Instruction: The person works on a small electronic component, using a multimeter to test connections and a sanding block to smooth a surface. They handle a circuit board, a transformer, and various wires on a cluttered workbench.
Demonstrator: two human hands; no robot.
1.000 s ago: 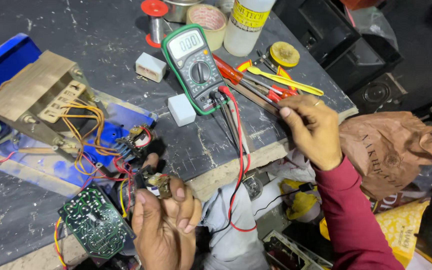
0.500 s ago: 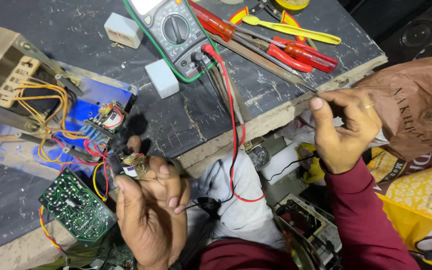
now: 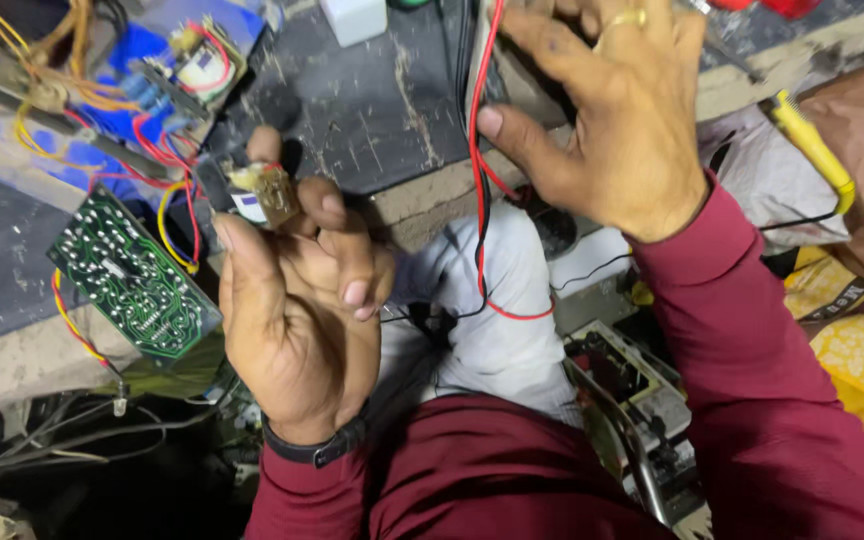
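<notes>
Left hand (image 3: 297, 320): pinching a small brown component (image 3: 267, 192) between thumb and fingertips, clamped tight.
Right hand (image 3: 607, 110): fingers curling loosely over the red lead (image 3: 480, 150); can't tell if it's actually gripping.
Green circuit board (image 3: 132, 275): sitting just left of the pinch.

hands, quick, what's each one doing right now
Left hand: closed on a small brown component, pinched between thumb and fingers.
Right hand: fingers curled at the red lead and black lead; grip cannot be told.

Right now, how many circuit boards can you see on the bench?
2: a green circuit board solder-side up at the bench edge beside the left hand, and a small wired board at top left. Others may lie out of frame.
</notes>
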